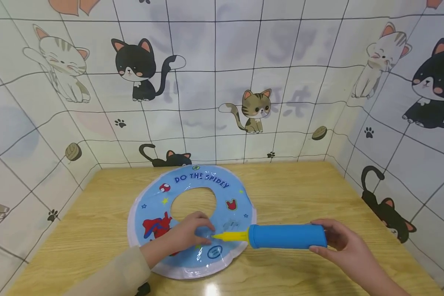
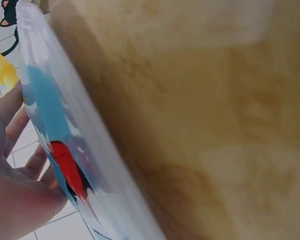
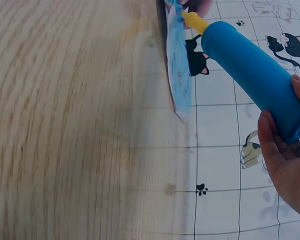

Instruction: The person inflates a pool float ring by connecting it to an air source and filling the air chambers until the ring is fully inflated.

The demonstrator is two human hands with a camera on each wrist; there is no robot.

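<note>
My sleeve (image 1: 131, 267) leads to my left hand (image 1: 186, 234) over the blue ring (image 1: 225, 211), maybe pinching, I can't tell, while my right hand (image 1: 345, 246) grips the back of the pump (image 1: 286, 236), probably to aim its yellow tip (image 1: 234, 236) there.

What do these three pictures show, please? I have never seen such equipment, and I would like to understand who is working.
There is no machine: a person works with two bare hands. The wide picture comes from a camera on the head; the other two come from cameras on the left and right wrists. On the light-brown wood-grained table lies a round, light-blue, shiny plastic ring with printed figures. The right hand holds a blue cylindrical hand pump by its rear end. The left hand touches the ring beside the tip of the pump's pointed yellow nozzle; whether it pinches anything is unclear.
</note>
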